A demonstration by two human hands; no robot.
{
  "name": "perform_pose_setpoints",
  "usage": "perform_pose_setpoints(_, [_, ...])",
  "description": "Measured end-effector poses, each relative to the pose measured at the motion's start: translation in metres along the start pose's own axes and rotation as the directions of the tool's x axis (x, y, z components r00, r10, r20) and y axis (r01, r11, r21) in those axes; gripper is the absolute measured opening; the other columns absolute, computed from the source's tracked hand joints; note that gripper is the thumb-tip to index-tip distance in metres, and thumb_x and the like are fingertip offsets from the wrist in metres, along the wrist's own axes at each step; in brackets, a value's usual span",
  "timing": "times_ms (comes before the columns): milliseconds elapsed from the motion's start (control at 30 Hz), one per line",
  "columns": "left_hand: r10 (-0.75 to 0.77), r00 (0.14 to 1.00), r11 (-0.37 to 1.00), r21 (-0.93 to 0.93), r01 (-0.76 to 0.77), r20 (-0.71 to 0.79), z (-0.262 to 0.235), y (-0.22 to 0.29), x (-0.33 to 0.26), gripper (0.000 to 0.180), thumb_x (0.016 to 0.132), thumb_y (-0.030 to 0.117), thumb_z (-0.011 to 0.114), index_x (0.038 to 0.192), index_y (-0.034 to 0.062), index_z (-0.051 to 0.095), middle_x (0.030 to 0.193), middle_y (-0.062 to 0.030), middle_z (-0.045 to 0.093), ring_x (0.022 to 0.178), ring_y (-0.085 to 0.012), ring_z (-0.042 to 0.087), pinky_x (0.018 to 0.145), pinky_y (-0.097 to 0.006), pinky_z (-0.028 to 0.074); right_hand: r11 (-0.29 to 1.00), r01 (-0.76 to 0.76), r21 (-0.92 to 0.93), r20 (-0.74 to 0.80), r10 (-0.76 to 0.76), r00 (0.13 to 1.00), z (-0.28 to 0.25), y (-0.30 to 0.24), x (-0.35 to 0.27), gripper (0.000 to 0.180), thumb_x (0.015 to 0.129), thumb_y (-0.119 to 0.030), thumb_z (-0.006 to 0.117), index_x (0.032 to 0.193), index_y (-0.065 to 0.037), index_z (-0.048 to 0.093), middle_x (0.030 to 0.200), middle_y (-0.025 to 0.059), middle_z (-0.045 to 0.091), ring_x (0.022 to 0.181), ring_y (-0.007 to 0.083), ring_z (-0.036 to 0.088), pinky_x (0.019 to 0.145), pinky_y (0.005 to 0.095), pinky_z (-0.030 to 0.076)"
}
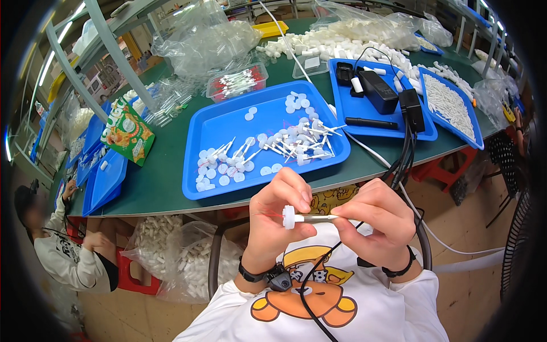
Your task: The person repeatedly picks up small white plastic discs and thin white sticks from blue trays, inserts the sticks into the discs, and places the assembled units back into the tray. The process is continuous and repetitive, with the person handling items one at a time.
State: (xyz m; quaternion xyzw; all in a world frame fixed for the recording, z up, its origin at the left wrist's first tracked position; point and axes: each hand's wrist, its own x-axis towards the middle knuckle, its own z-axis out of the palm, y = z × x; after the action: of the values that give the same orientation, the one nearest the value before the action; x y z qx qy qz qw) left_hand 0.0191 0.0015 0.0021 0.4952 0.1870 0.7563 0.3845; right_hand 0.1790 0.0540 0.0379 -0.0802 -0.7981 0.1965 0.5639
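Where my hands meet: in front of my chest, below the near edge of the green table (159, 188), seen from the head camera.
Left hand: my left hand (273, 219) is closed, thumb and fingertips pinching a small white round cap (289, 217) by its edge.
Right hand: my right hand (379, 222) is closed too, its fingertips gripping the far end of a thin white stem (317, 217) that lies level between the two hands.
Cap and stem: the stem's left end meets the middle of the cap; whether it is already seated or only touching I cannot quite tell at this size.
Step in hand: I judge I am joining stem to cap, one piece of many.
Next move calls for: a straight push along the stem's line, the cap held square, with light pressure so the thin stem does not bend.
Supply: the blue tray (196, 171) just beyond my hands holds loose caps and finished stemmed pieces.
Further back: a second blue tray (342, 111) carries a black box (379, 91), and its black cable (405, 154) hangs over the table edge near my right hand.
Under the table: clear bags of white parts (171, 251).
Left edge: another person (62, 256) sits at the table's far left, well apart from me.
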Motion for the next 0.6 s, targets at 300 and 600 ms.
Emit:
perform_pose_setpoints(300, [0.025, 0.995, 0.999, 0.041, -0.029, 0.093, -0.0064, 0.0004, 0.0036, 0.026, 0.065, -0.001, 0.082, 0.081, 0.0079, 0.063, 0.085, -0.0016, 0.051, 0.080, -0.0134, 0.050, 0.070, -0.026, 0.039, 0.999, -0.014, 0.044, -0.014, 0.015, 1.000, -0.0005, 0.0006, -0.0025, 0.026, 0.059, 0.005, 0.076, 0.083, -0.002, 0.070, 0.071, 0.0048, 0.061, 0.058, 0.0182, 0.054, 0.052, 0.0272, 0.040])
perform_pose_setpoints(600, [0.017, 0.994, 0.993, 0.115, -0.029, 0.109, 0.0012, -0.0010, 0.0011, 0.026, 0.063, -0.001, 0.083, 0.081, 0.0071, 0.065, 0.085, -0.0023, 0.052, 0.079, -0.0127, 0.050, 0.068, -0.025, 0.040, 0.999, -0.011, 0.032, -0.021, 0.012, 1.000, 0.0027, -0.0047, -0.0070, 0.026, 0.059, 0.005, 0.076, 0.083, -0.002, 0.069, 0.072, 0.0049, 0.060, 0.058, 0.0179, 0.054, 0.050, 0.0268, 0.040])
